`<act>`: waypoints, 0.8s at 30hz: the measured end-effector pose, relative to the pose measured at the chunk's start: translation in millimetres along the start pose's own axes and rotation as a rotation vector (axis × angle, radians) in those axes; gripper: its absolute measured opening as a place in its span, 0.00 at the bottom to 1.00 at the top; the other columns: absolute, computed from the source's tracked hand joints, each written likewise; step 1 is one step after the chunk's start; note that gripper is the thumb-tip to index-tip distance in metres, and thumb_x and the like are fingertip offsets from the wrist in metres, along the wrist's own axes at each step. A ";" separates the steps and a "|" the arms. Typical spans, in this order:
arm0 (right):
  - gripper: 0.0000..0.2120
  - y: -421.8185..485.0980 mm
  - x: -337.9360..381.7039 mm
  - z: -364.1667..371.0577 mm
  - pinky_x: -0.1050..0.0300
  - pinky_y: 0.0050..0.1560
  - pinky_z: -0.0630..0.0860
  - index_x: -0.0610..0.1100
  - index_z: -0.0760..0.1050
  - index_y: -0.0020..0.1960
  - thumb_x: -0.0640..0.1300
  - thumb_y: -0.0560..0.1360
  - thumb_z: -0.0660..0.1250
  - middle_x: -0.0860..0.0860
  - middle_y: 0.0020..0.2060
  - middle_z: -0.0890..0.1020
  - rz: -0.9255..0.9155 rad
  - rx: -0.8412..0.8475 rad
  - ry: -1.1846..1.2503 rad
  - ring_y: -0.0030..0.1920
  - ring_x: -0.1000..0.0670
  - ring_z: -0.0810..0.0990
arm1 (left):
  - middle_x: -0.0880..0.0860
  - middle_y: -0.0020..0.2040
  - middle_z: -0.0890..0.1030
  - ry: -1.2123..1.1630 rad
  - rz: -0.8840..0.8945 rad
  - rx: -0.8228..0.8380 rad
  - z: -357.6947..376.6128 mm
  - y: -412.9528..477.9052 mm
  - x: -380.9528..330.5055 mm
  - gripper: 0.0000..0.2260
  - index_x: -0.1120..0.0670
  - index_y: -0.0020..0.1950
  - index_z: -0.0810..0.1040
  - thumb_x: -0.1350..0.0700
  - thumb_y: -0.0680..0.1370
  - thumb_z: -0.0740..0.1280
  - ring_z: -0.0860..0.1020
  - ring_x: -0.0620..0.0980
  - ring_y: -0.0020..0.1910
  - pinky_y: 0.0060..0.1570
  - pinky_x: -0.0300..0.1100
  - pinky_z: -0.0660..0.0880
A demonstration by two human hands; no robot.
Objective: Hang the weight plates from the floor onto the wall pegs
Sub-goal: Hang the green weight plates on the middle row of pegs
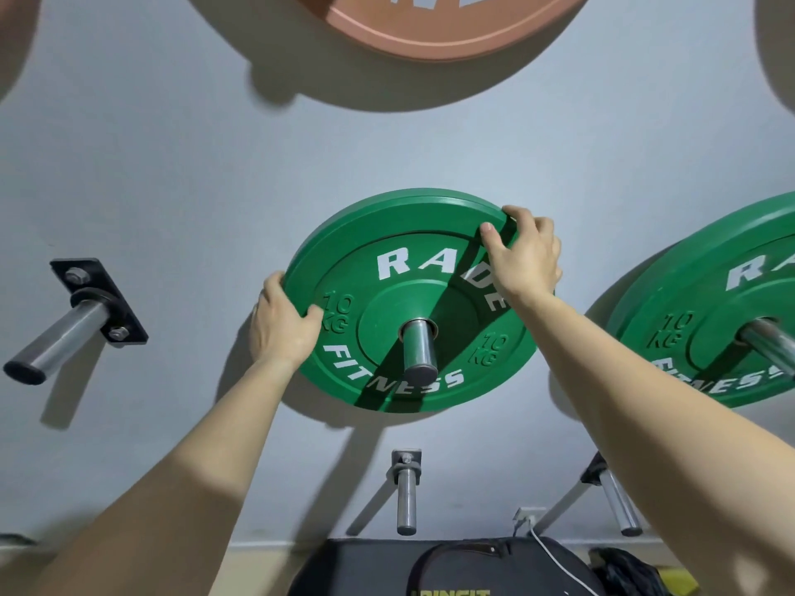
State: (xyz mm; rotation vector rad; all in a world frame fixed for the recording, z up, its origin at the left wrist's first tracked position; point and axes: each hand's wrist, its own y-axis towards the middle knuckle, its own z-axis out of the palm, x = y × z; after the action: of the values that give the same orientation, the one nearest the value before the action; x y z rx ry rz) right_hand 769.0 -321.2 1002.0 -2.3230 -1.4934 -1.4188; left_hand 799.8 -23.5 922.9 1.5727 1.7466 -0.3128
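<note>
Desk: Hands on a green 10 kg plate. Where does it sit?

Floor: On the middle wall peg, whose steel end pokes out through the bore. The left hand clamps the plate's left rim, thumb on the face, fingers curled behind. The right hand clamps the upper right rim the same way.

Desk: Is it home against the wall?

Floor: Cannot tell. Shadow lies behind it and the face looks tilted.

Desk: How is the step done well?

Floor: Probably by pushing squarely with both hands so the bore does not bind, slipping the hidden fingers out before rim meets wall, and letting go only once the peg bears the load. A second green plate hangs toward the wall's right edge, and an empty peg juts out near its left edge.
</note>
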 end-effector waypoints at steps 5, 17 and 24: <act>0.21 -3.3 7.4 -3.3 0.42 0.66 0.63 0.60 0.70 0.70 0.56 0.78 0.60 0.53 0.66 0.71 -0.080 -0.002 0.026 0.68 0.48 0.67 | 0.55 0.73 0.70 -0.034 0.164 -0.033 -7.8 15.6 -36.7 0.30 0.48 0.78 0.59 0.43 0.79 0.66 0.71 0.59 0.69 0.66 0.55 0.69; 0.52 -28.9 -109.0 15.7 0.37 0.73 0.62 0.45 0.49 0.80 0.74 0.69 0.65 0.42 0.77 0.56 0.509 0.227 0.251 0.75 0.37 0.61 | 0.58 0.63 0.79 0.035 0.091 -0.003 -3.3 19.6 -11.5 0.25 0.52 0.73 0.62 0.48 0.81 0.67 0.78 0.62 0.58 0.55 0.54 0.74; 0.47 -19.1 -101.4 22.2 0.36 0.70 0.66 0.47 0.54 0.77 0.72 0.70 0.66 0.42 0.74 0.64 0.403 0.143 0.219 0.72 0.37 0.65 | 0.59 0.59 0.81 0.036 -0.020 0.021 8.5 16.7 10.6 0.22 0.53 0.69 0.61 0.49 0.81 0.67 0.79 0.63 0.54 0.50 0.53 0.76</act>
State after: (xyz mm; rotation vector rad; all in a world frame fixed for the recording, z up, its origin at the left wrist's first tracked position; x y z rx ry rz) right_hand 757.5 -371.8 910.2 -2.1412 -0.9662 -1.3520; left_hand 818.8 -17.4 914.9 1.5864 1.7927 -0.3153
